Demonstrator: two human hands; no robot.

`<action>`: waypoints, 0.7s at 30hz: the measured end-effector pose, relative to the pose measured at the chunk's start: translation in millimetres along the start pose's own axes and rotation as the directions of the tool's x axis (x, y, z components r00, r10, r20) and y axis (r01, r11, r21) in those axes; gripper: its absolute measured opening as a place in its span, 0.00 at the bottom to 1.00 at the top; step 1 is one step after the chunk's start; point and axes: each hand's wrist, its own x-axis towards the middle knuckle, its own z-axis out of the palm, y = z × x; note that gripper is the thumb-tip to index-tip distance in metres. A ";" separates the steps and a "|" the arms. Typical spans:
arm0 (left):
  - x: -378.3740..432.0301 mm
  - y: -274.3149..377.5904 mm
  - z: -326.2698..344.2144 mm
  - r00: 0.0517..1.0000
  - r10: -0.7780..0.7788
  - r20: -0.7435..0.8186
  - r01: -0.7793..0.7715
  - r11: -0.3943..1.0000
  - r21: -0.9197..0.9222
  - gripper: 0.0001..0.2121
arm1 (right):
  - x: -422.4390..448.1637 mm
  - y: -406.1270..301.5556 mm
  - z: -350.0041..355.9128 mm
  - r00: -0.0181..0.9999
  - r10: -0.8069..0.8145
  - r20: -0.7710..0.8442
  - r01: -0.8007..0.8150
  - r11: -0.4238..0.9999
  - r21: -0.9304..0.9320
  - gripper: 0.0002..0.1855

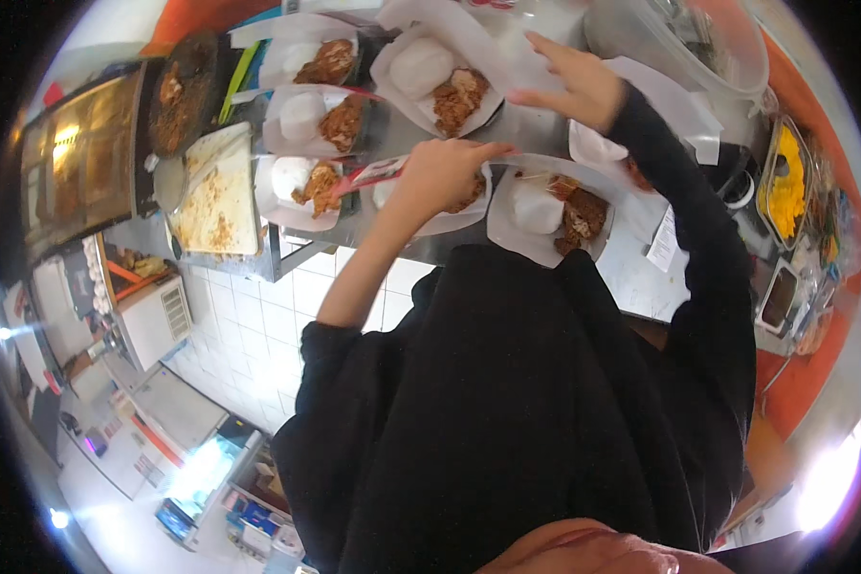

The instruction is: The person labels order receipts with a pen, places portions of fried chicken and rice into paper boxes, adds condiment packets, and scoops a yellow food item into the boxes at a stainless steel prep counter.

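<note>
My left hand reaches over an open paper meal box in the front row. Its index finger points right along the box's upper edge, and the palm hides part of the food; whether the fingers grip anything is unclear. My right hand, fingers spread and empty, hovers over the counter, beside the raised lid of another box. That box holds a white mound of rice and a brown fried chicken piece. Right of my left hand, an open box contains a rice mound and dark fried chicken.
More open boxes with rice and chicken stand to the left. Beyond them are a crumb-covered cutting board and a dark pan. At right are a large clear plastic tub, a tray of yellow food and a printed slip.
</note>
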 end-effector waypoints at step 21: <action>-59.9 -28.6 -36.3 0.883 -0.074 -0.463 0.054 0.997 -0.056 0.18 | 56.4 -31.8 21.8 0.916 -0.298 0.270 0.350 0.922 -0.168 0.22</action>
